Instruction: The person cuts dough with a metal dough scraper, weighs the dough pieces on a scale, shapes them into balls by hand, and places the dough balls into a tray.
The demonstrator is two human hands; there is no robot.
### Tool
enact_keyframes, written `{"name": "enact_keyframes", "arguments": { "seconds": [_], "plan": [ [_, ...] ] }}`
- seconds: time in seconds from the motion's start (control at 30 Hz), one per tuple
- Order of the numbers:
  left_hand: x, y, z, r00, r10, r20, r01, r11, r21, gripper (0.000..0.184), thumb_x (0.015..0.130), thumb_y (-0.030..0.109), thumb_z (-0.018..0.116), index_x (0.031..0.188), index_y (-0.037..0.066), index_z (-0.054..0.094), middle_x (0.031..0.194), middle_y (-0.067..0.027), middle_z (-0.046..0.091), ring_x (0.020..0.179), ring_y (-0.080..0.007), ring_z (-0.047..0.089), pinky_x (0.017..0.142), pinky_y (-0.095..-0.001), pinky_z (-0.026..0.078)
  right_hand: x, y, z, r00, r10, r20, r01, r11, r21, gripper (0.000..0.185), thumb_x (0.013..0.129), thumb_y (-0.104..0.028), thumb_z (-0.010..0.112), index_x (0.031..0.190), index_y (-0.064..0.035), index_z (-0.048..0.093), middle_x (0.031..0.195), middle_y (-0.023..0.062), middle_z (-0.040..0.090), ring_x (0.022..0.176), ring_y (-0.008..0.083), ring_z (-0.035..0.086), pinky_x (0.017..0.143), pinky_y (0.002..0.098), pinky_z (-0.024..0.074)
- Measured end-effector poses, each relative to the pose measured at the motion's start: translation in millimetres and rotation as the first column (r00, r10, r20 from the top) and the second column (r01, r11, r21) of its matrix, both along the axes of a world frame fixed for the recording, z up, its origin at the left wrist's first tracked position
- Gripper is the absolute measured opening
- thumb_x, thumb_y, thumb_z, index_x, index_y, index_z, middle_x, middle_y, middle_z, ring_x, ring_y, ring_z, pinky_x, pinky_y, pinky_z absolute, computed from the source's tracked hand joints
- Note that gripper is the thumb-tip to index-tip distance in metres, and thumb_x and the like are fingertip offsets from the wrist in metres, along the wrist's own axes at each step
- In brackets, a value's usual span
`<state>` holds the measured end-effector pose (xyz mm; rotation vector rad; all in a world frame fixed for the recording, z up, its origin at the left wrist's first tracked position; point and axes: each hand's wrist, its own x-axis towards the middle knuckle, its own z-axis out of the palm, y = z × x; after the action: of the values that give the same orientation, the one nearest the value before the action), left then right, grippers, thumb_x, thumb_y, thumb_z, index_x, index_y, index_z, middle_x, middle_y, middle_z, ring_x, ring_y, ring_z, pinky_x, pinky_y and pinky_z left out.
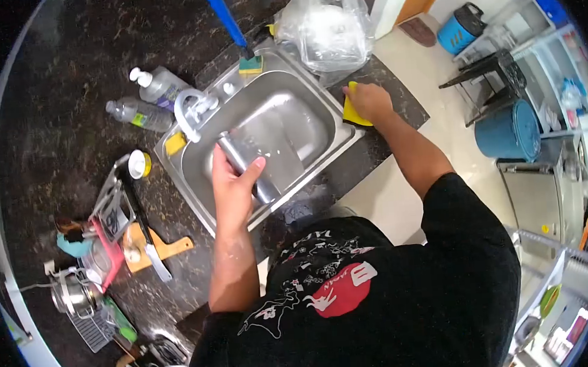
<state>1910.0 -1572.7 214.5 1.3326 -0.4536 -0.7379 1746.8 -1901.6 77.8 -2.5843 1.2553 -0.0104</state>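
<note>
My left hand [234, 184] is closed around a long, shiny metal cylinder [236, 153], held tilted over the near-left part of the steel sink [288, 201]. Whether the cylinder is a tumbler or a tube I cannot tell. To the right of the basin, my right hand [370, 103] grips a yellow cloth [354, 116] with a dark edge, on the dark countertop beside the sink rim. Its fingertips are partly hidden. Small white bits lie on the basin floor.
A white faucet [190, 112] rises at the sink's left, near a yellow sponge [175, 144] and a pump bottle [162, 87]. A plastic bag [331, 34] sits behind the basin. Further left lie a knife [157, 262] and a wooden board [172, 247].
</note>
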Motion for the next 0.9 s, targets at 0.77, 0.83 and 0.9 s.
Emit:
{"name": "enact_keyframes", "arguments": {
  "seconds": [0.77,0.83,0.9],
  "plan": [
    [-18,15,14,0.847,-0.526,-0.081,0.462,0.802,-0.379,0.062,0.084,-0.009,0.073,0.139,0.001,0.047,0.128,-0.0087,0.061,0.117,-0.0194,0.061,0.104,-0.0360,0.047,-182,248,138,0.753,-0.238,0.613,0.203,0.971,0.128,0.035,0.086,-0.003,0.053,0.119,-0.0064,0.062,0.115,0.0149,0.069,0.109,0.0342,0.065,0.102,0.0447,0.0474],
    [-49,11,22,0.796,-0.600,-0.076,0.538,0.760,-0.365,0.062,0.083,-0.009,0.073,0.139,0.001,0.047,0.128,-0.0086,0.061,0.117,-0.0193,0.060,0.104,-0.0359,0.047,-226,282,63,0.763,-0.470,0.445,0.332,0.874,0.355,0.036,0.091,-0.012,0.057,0.127,-0.0059,0.061,0.121,0.0181,0.068,0.116,0.0363,0.063,0.102,0.0458,0.0477],
    [-90,-13,42,0.702,-0.710,-0.048,0.648,0.666,-0.370,0.062,0.083,-0.010,0.072,0.138,0.001,0.047,0.128,-0.0083,0.061,0.117,-0.0193,0.060,0.104,-0.0358,0.047,-285,351,-57,0.884,-0.460,-0.086,0.437,0.745,0.504,0.058,0.100,-0.049,0.052,0.140,-0.0067,0.056,0.133,0.0217,0.065,0.121,0.0361,0.062,0.103,0.0486,0.0473]
  ]
}}
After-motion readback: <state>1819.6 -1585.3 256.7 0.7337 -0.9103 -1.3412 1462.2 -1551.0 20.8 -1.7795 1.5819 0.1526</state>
